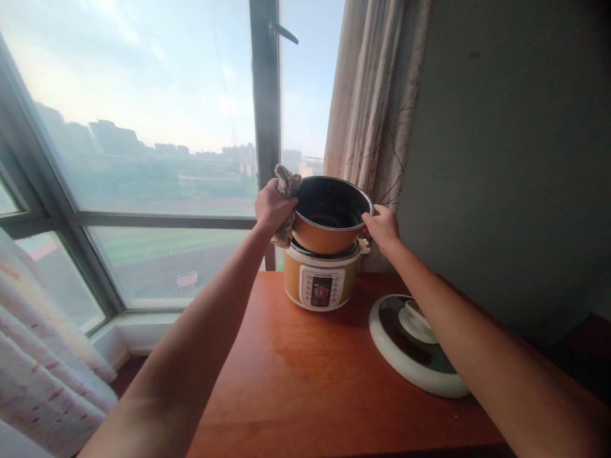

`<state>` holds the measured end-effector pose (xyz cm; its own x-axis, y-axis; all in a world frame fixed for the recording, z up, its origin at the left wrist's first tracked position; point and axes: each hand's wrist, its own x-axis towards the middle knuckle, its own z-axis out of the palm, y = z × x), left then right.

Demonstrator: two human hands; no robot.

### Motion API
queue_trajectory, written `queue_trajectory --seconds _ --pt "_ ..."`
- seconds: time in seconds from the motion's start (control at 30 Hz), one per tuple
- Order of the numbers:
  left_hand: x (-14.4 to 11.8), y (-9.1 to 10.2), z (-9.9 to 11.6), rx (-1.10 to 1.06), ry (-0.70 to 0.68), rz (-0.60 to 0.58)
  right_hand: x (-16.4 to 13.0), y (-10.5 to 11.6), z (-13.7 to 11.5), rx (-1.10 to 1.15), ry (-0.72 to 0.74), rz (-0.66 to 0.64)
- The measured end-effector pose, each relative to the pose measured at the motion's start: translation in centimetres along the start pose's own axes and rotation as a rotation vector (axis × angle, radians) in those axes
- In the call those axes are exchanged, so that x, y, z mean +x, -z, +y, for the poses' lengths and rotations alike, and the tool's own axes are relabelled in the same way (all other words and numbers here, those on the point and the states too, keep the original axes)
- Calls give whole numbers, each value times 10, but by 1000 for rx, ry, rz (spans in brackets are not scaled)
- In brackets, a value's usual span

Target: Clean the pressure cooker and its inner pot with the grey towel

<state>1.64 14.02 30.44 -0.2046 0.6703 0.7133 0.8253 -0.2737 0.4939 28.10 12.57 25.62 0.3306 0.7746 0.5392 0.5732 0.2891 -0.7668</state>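
Fingers [370, 219] grip inner pot [329, 222], cloth [287, 184] hides left fingertips

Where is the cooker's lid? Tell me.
The lid lies flat on the wooden table, right of the cooker, partly under the right forearm in the head view.

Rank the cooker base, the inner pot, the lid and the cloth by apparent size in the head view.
1. lid, though it lies nearer the camera
2. inner pot and cooker base, too alike to rank
3. cloth
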Motion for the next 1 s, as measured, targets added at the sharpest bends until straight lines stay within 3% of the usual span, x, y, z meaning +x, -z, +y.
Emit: queue_trajectory --seconds 0.1,0.17,0.33,0.47,0.73,0.83,1.0 --pt "-17 27 11 -34 -1 34 -24 24 -14 43 34 16" --pt "-43 45 13 -38 18 47 -52 40 -22 42 45 -13" --pt "-134 80 6 -102 157 81 -146 72 -26 104 -37 -17" --pt "-197 96 -9 -171 208 24 -211 81 -13 125 -127 -25" --pt "-256 95 -51 -175 185 -101 -293 69 26 238 -374 -68" --pt "-267 86 -65 -196 209 -180 -306 59 41 255 -463 -113" --pt "-273 73 -77 -184 239 -252 -313 38 51 296 -489 -72"
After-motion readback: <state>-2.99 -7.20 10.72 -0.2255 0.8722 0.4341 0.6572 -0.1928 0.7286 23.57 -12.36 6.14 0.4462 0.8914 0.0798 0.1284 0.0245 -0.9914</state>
